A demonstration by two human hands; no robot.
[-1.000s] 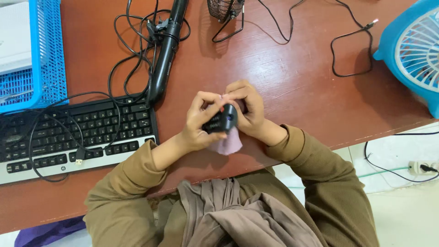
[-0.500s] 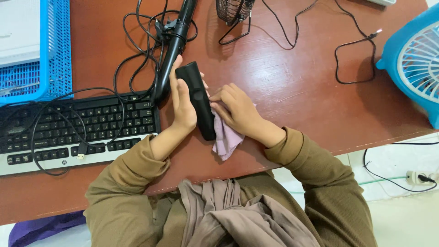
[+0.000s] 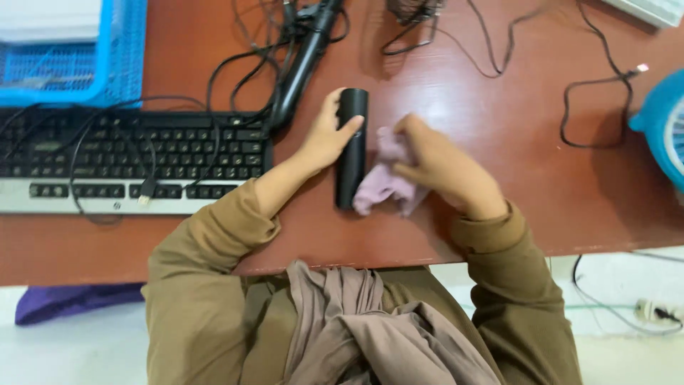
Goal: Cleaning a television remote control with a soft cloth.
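Left hand (image 3: 324, 139) gripping black device (image 3: 351, 146), lying lengthwise on tabletop (image 3: 499, 185) near its front edge. Right hand (image 3: 442, 167) clutching pink cloth (image 3: 381, 178), pressed against device's right side. Keyboard (image 3: 135, 160) just left; blue basket (image 3: 71, 50) at far left corner.

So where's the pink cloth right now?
The cloth lies on the desk under the right hand, just right of the black device that the left hand steadies.

Keyboard (image 3: 135, 160) left of remote (image 3: 351, 146); cloth (image 3: 385, 178) right.
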